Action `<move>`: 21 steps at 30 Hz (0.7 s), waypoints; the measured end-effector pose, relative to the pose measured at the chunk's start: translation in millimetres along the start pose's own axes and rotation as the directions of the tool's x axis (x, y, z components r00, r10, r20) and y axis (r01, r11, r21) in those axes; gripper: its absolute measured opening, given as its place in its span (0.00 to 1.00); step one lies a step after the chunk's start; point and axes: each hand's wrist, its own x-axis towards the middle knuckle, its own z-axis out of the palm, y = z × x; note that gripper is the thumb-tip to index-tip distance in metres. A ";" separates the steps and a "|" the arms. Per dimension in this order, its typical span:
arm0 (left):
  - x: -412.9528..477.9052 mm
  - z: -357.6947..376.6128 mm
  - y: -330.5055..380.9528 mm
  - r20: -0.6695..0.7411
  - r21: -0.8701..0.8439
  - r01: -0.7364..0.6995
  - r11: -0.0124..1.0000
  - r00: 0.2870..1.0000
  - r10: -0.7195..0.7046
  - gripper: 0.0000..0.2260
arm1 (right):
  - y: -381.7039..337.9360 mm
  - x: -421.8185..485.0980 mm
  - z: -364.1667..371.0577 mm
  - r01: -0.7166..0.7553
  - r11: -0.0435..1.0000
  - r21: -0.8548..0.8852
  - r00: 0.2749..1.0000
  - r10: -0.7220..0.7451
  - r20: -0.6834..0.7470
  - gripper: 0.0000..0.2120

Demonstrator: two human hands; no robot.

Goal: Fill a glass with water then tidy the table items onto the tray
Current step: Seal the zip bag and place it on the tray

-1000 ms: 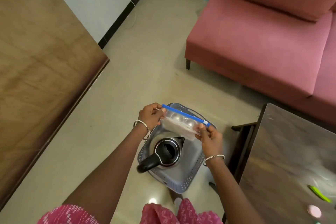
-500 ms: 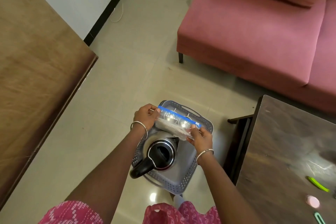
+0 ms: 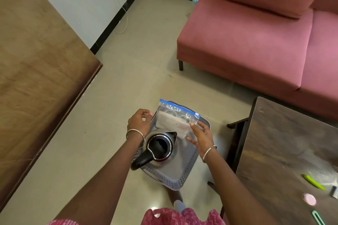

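- The step in hand looks like the tidying half of the task: a clear zip bag (image 3: pixel 173 118) with a blue seal sits at the far end of the grey perforated tray (image 3: pixel 175 171), just below the middle of the frame.
- The bag leans propped behind the kettle (image 3: pixel 161 147), which stands in the tray with its black handle pointing lower left.
- The left hand (image 3: pixel 139 121) hovers at the tray's upper-left corner. Its grip is loosely curled and holds nothing that I can make out.
- The right hand (image 3: pixel 201 138) is spread flat and relaxed, with one fingertip (image 3: pixel 192 124) at the bag's right corner. That is a touch, not a hold.
- The tray rests on the floor, beside the dark tabletop (image 3: pixel 285 142) at the right edge.
- On that tabletop, at lower right, lie a green item (image 3: pixel 313 181), a pink round thing (image 3: pixel 309 198) and a teal clip (image 3: pixel 318 217).
- No glass shows anywhere in the frame, so the filling step cannot be judged.
- The next move probably calls for turning right to the tabletop. Each small piece needs a fine pinch, and the tray's open near half has room for them.
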 end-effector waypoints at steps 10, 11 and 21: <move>-90.1 -8.8 19.2 -0.069 0.011 -0.127 0.992 0.989 0.127 0.04 | 8.1 -41.7 -33.8 0.038 0.996 -0.083 0.998 -0.042 -0.047 0.18; -102.7 -9.7 21.3 -0.070 -0.002 -0.134 0.991 0.989 0.134 0.05 | 11.2 -52.3 -40.6 0.059 0.993 -0.098 0.997 -0.064 -0.051 0.14; -246.8 40.2 25.8 0.066 -0.031 -0.262 0.965 0.962 0.263 0.03 | 43.1 -196.0 -158.8 0.185 0.962 -0.198 0.977 -0.202 -0.071 0.06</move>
